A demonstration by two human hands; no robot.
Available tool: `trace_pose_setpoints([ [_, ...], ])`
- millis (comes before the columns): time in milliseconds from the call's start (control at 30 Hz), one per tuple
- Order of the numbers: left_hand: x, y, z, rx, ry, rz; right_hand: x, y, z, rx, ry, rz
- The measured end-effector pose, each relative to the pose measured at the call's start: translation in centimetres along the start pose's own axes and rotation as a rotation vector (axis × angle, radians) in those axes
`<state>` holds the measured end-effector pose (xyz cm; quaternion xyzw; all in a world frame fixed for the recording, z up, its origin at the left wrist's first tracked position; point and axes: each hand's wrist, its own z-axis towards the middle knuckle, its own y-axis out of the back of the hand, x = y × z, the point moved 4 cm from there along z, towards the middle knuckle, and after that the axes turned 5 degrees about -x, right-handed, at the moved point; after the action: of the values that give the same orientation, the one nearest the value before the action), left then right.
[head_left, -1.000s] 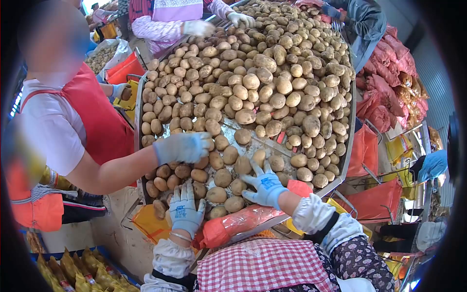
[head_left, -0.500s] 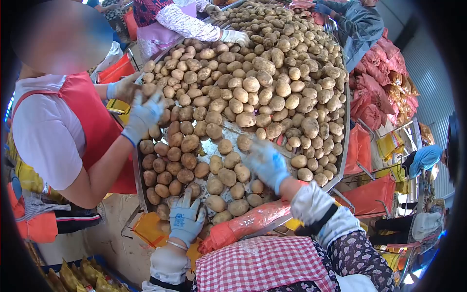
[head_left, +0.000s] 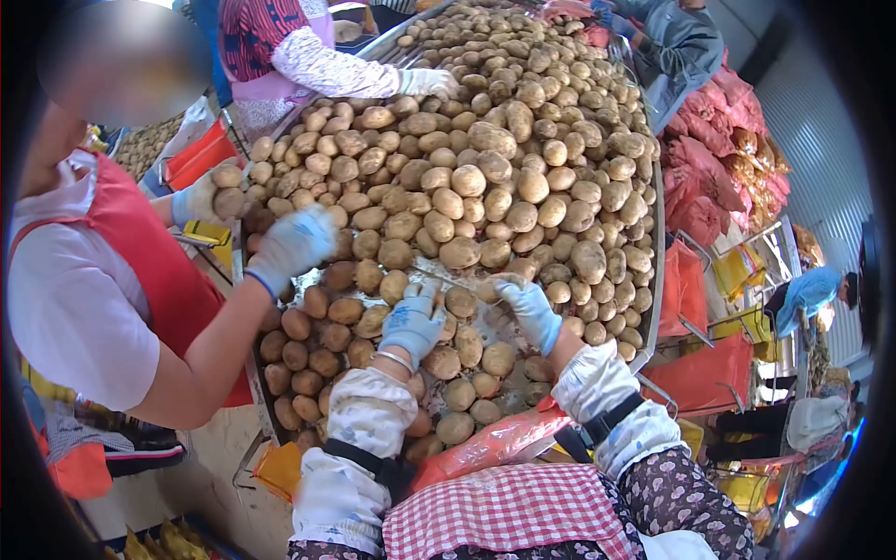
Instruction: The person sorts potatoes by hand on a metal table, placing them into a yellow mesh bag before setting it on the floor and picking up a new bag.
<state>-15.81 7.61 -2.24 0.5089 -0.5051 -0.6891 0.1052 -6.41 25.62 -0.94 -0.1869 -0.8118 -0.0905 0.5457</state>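
Observation:
My left hand (head_left: 415, 324), in a blue-and-white work glove, reaches forward over the potatoes with its fingers apart, touching those beneath. To its right, my gloved right hand (head_left: 530, 311) has its fingers bent round a small potato (head_left: 488, 288), partly hidden by the fingertips. Between and below my hands lie several loose potatoes (head_left: 469, 345) on the metal sorting table (head_left: 509, 329). A large heap of potatoes (head_left: 532, 177) rises just beyond my hands. Close to my waist, a rolled red plastic bag (head_left: 495, 442) lies along the near edge.
A co-worker in a red apron (head_left: 140, 243) works at the left, one gloved hand (head_left: 297, 245) over the potatoes. Another person's gloved hand (head_left: 427, 83) rests on the heap farther back. Red bags (head_left: 705, 373) hang on frames at right, before stacked full sacks (head_left: 714, 168).
My left hand has moved forward and right from the near-left potatoes. My right hand has shifted slightly right. The co-worker's nearer hand has moved right and down; the view has shifted a little.

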Motion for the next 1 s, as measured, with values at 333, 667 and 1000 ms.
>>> trace_pose_setpoints([
  [333, -7.4, 1.4, -3.4, -0.250, -0.502, -0.240, -2.5, -2.6, -3.8, 0.332, -0.263, 1.222],
  [667, -1.2, -1.6, -11.1, -0.085, -0.366, 0.401, 6.6, 7.6, -4.6, -0.550, 0.443, -1.355],
  [1000, -4.5, -2.2, -6.5, -0.126, -0.460, 0.234, 4.7, 7.1, -2.1, -0.260, 0.270, -1.629],
])
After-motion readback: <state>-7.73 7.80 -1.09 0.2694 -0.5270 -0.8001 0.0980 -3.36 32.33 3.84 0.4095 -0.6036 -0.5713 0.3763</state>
